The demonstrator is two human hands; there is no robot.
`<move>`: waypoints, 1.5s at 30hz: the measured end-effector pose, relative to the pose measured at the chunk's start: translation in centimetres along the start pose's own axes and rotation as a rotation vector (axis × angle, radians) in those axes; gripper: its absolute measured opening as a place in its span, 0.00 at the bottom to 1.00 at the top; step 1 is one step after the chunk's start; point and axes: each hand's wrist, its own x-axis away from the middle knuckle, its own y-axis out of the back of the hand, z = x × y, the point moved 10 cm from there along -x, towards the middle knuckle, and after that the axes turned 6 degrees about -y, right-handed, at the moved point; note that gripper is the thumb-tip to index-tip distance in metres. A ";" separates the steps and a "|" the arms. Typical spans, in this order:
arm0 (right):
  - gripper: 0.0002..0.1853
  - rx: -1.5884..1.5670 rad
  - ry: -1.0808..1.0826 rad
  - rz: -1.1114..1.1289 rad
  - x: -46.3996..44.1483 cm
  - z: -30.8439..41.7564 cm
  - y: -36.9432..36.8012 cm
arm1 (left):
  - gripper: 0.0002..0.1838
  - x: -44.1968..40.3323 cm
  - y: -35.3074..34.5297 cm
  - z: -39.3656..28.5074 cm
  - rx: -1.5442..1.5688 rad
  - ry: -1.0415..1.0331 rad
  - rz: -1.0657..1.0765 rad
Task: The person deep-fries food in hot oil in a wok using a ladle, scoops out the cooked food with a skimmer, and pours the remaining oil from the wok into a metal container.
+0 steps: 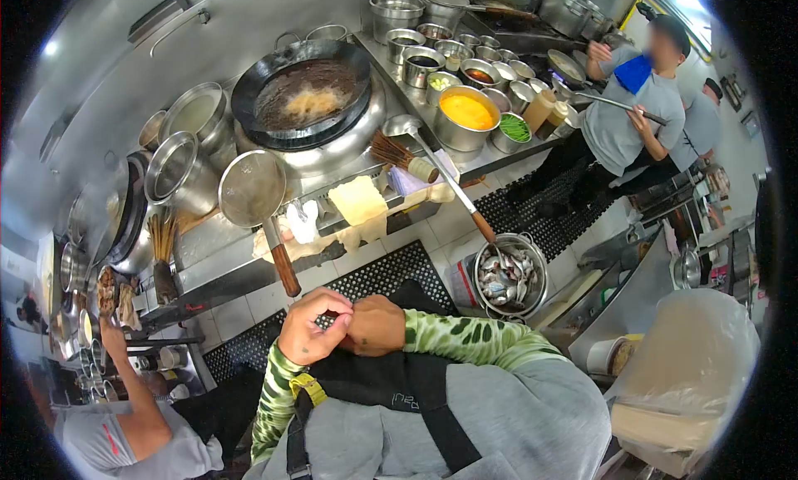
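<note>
My two hands meet in front of the dark apron (370, 379), both in green patterned sleeves. Curled fingers and thumb close my left hand (309, 329) into a loop against the other hand. My right hand (374, 326) is closed, its back towards me and its fingertips tucked out of sight. Whether anything small is between the fingers is hidden. Nearest to them, a mesh strainer (252, 187) lies on the counter, its wooden handle over the edge. A long-handled ladle (403, 126) reaches out towards a pot of fish (509, 279).
A wok (299, 85) with dark bubbling liquid sits on the stove. Pots of sauces stand around an orange-filled pot (467, 114). Folded cloths (357, 201) and a bamboo brush (407, 157) lie along the counter edge. One person (636, 106) holds a long tool; another person (137, 422) works at left.
</note>
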 end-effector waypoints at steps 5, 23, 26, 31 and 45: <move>0.12 0.026 -0.010 0.037 0.3 0.5 -0.1 | 0.04 0.6 -0.2 0.3 0.043 0.007 -0.014; 0.14 0.065 0.413 0.157 -2.2 6.5 -3.4 | 0.05 7.1 4.2 -0.1 -0.065 0.062 -0.245; 0.16 0.117 0.411 0.193 -2.9 7.2 -4.0 | 0.05 8.3 5.0 -0.1 -0.077 0.094 -0.281; 0.20 0.093 0.365 0.239 -4.1 7.6 -5.0 | 0.04 9.9 5.8 0.7 -0.106 0.171 -0.277; 0.14 0.006 0.303 0.224 -3.7 7.4 -4.3 | 0.08 9.7 5.3 -0.2 0.042 0.009 -0.206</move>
